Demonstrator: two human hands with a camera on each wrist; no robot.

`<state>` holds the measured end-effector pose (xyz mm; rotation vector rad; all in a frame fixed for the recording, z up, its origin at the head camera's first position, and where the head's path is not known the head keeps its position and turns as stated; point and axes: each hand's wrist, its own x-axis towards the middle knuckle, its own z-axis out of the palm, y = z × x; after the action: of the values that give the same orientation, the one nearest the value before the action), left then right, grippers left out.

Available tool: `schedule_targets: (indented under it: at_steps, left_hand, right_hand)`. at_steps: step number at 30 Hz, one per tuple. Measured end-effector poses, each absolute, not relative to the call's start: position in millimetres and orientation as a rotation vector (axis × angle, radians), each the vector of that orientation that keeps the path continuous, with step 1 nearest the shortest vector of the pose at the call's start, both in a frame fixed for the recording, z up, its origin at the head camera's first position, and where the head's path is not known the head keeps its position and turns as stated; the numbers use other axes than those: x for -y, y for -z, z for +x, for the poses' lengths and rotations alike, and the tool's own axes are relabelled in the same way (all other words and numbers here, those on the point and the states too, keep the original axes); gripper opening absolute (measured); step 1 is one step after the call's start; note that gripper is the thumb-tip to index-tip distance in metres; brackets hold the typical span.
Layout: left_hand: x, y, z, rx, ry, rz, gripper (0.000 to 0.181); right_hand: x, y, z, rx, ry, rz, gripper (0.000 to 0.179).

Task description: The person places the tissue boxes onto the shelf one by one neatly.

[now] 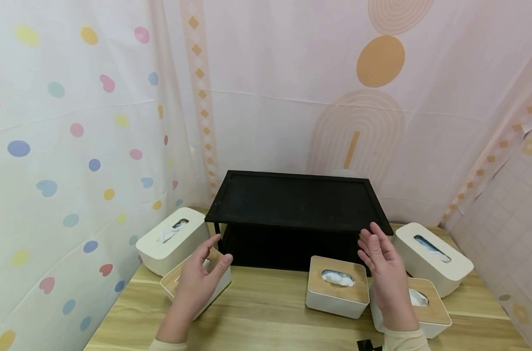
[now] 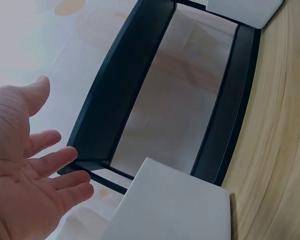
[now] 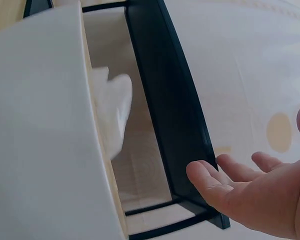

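My left hand (image 1: 197,279) hovers over a wood-lidded tissue box (image 1: 171,281) at the left, thumb and fingers spread, holding nothing. It hides much of that box's lid. My right hand (image 1: 383,273), also empty with its fingers extended, is raised above another wood-lidded tissue box (image 1: 432,307) at the right and partly covers it. Just left of it stands a third wood-lidded tissue box (image 1: 338,287) with white tissue in its oval slot. Behind them is a black two-tier rack (image 1: 298,200). In the right wrist view, tissue (image 3: 112,112) sticks up from a near box (image 3: 45,130).
An all-white tissue box (image 1: 174,239) stands left of the rack, and another white tissue box (image 1: 437,258) stands to its right. A small black object (image 1: 367,345) lies at the front edge of the wooden table (image 1: 257,312). Patterned curtains (image 1: 266,97) hang behind and at the sides.
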<state>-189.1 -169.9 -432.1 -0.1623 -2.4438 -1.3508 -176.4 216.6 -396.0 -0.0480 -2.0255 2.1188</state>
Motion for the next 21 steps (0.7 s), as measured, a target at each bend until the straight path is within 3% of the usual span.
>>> schedule_targets:
  at_steps: [11,21]
  left_hand:
    - [167,429,-175,2.451,1.288,-0.153,0.062]
    - [161,432,-152,2.353,1.366,0.081,0.067]
  right_hand:
    - [-180,402,-178,2.182,-2.124,0.044,0.059]
    - [-144,415,-188,2.215,-2.174,0.162,0.054]
